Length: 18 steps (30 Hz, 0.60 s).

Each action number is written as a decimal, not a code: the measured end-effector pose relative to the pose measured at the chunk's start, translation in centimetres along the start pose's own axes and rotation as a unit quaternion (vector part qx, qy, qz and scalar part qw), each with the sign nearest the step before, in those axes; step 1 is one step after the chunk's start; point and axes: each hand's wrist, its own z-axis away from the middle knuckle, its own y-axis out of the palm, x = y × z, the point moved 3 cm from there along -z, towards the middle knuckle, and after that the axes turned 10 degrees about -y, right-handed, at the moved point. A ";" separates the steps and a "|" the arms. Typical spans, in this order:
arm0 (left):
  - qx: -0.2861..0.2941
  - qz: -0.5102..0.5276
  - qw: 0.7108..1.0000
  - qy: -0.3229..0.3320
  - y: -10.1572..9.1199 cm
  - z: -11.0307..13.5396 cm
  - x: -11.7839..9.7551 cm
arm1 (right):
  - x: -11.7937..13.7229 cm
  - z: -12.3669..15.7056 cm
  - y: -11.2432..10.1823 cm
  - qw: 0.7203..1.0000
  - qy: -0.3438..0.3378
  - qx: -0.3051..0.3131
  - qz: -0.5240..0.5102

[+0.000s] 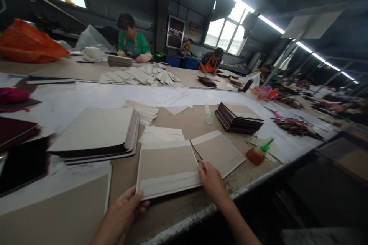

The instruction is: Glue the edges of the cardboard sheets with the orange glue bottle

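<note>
Lying flat close to the table's (pixel 178 214) near edge, the grey board panel (pixel 166 166) has pale strips of paper along its top and bottom. The left hand (pixel 123 210) pinches its near-left corner, thumb on top and the other fingers curled below. The right hand (pixel 211 180) rests on its right edge with the fingers pressed together; whether the thumb grips underneath cannot be told.

Just beside the panel at 3 o'clock lies a second grey panel (pixel 220 153), turned at an angle and touching the right fingertips. At 12 o'clock sits a loose pile of white paper sheets (pixel 161 134). At 10 o'clock a thick stack of boards (pixel 94 134) lies fanned. At 2 o'clock stands a neat dark-edged stack (pixel 240 116), with a small clear bottle (pixel 209 118) just left of it. Farther out at 3 o'clock a green-capped glue bottle (pixel 258 153) lies tilted. Well away at 11 o'clock a person in green (pixel 133 42) works behind spread pale pieces (pixel 140 74), and an orange bag (pixel 27 42) sits at 10 o'clock.
</note>
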 end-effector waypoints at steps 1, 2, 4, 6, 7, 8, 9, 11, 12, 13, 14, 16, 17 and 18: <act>0.014 0.013 1.000 -0.013 0.5 0.7 -0.6 | -0.3 -0.1 -0.2 0.999 0.002 0.000 -0.036; 0.021 0.023 0.999 -0.029 0.9 1.4 -1.1 | -0.6 -0.2 -0.3 0.998 0.002 0.002 -0.070; 0.027 0.046 0.998 -0.044 1.6 2.5 -2.0 | -1.1 -0.2 -0.5 0.992 0.000 0.003 -0.127; 0.035 0.071 0.996 -0.049 1.8 3.2 -2.4 | -1.7 0.2 -0.8 0.968 0.041 -0.018 -0.248; 0.039 0.084 0.994 -0.049 1.7 3.4 -2.5 | -2.0 0.6 -0.9 0.938 0.079 -0.036 -0.336; 0.044 0.096 0.993 -0.048 1.6 3.5 -2.4 | -2.2 1.1 -0.9 0.892 0.122 -0.058 -0.432; 0.048 0.107 0.992 -0.046 1.5 3.6 -2.3 | -2.3 1.7 -0.8 0.834 0.163 -0.075 -0.522; 0.058 0.122 0.990 -0.038 1.3 3.6 -1.9 | -2.0 3.1 -0.5 0.730 0.214 -0.091 -0.642; 0.065 0.124 0.990 -0.034 1.2 3.6 -1.7 | -1.6 3.9 -0.2 0.694 0.226 -0.096 -0.677; 0.071 0.126 0.989 -0.029 1.2 3.6 -1.3 | -1.0 4.7 0.2 0.666 0.236 -0.097 -0.701; 0.074 0.126 0.989 -0.024 1.3 3.6 -1.0 | -0.4 5.6 0.8 0.646 0.243 -0.096 -0.718; 0.070 0.124 0.990 -0.021 1.4 3.5 0.1 | 1.3 7.1 2.2 0.624 0.253 -0.088 -0.734; 0.064 0.121 0.990 -0.024 1.6 3.3 0.7 | 2.2 7.6 3.0 0.618 0.254 -0.085 -0.739; 0.057 0.116 0.991 -0.029 1.8 3.1 1.2 | 3.0 7.9 3.7 0.612 0.250 -0.088 -0.745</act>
